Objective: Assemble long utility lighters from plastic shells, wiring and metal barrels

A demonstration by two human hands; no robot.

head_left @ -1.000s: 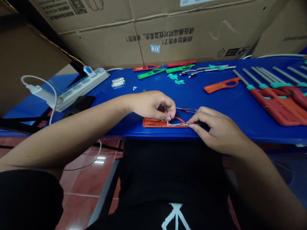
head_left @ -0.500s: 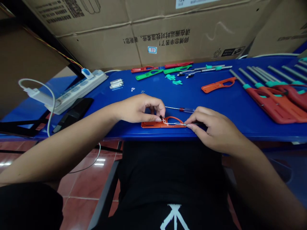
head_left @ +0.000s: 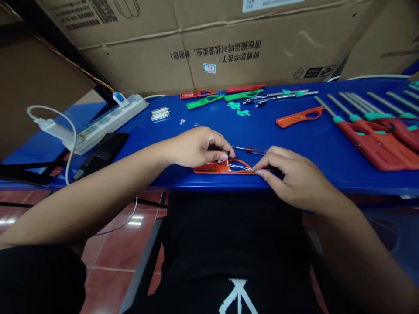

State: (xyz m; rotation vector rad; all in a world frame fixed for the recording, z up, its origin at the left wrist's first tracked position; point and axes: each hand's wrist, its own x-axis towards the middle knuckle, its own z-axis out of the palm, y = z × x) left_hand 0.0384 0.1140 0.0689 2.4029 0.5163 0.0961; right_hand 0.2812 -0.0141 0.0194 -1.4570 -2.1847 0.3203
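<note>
An orange casing half [head_left: 209,168] lies near the front edge of the blue table. My left hand [head_left: 204,147] is above it, thumb and forefinger closed on a small black part [head_left: 228,155] with white wires [head_left: 240,166] running from it. Those wires lead right, over the casing's loop, to my right hand [head_left: 284,172]. The fingers of my right hand are pinched at the casing's right end, round a thin metal tip and a dark piece mostly hidden in the palm. Just behind the hands lies a screwdriver with a clear and red handle [head_left: 257,151].
Finished-looking red and orange lighters [head_left: 369,148] lie at the right, near a loose orange half [head_left: 299,117]. Green casings [head_left: 204,102], teal pieces [head_left: 242,113] and glassy cylinders [head_left: 160,114] lie further back. A power strip [head_left: 111,122] and black object [head_left: 103,155] are left; cardboard [head_left: 140,65] stands behind.
My left hand has moved slightly right and up with the black part, away from the casing's middle. My right hand has stayed nearly still.
</note>
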